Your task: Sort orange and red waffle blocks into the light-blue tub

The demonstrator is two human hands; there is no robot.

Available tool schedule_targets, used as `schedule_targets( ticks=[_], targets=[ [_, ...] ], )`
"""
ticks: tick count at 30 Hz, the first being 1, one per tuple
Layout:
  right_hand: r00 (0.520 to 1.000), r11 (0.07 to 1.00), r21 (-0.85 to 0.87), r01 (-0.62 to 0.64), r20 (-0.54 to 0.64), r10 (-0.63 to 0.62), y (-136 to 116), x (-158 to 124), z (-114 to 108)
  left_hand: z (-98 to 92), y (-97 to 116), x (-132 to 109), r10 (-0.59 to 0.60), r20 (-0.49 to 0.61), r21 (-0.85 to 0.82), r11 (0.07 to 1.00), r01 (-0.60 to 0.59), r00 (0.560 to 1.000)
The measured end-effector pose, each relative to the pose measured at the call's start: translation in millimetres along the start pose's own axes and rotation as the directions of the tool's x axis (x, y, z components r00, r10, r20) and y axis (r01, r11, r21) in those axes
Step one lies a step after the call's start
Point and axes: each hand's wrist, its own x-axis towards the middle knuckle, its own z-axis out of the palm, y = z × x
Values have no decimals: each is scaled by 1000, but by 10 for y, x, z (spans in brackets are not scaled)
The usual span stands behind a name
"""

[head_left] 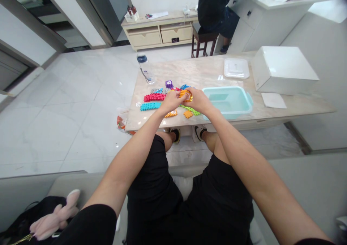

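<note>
My left hand (172, 101) and my right hand (200, 99) meet over the table, both closed on an orange toothed block (186, 95) with a printed square marker. Parts of the block are hidden by my fingers. Left of my hands lie a red studded strip (154, 97) and a turquoise studded strip (150, 106). A purple block (168, 84) with a marker sits beyond them. Close to the near edge are an orange strip (171, 113), a small orange toothed piece (187, 114) and a lime green strip (194, 111). Blue pieces (184, 86) show behind my hands.
Right of my hands stands a pale turquoise bin (227, 113). A clear lid (236, 68), a large white box (287, 69) and a white sheet (273, 100) lie farther right. A water bottle (146, 69) stands at the far left. Another person (214, 10) sits beyond the table.
</note>
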Motion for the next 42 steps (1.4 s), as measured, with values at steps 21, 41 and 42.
schedule_targets(
  ticks=[21,41,42],
  targets=[
    [952,661,691,-292,142,273,-75,-154,-335,55,219,-74,-40,82,-217,974,57,996],
    [659,659,92,-747,-34,752,1163,-53,-547,-24,319,-179,-47,497,426,883,-196,866],
    [649,645,107,-756,0,761,1181,-25,-508,-14,331,-170,-37,488,441,873,-209,872]
  ],
)
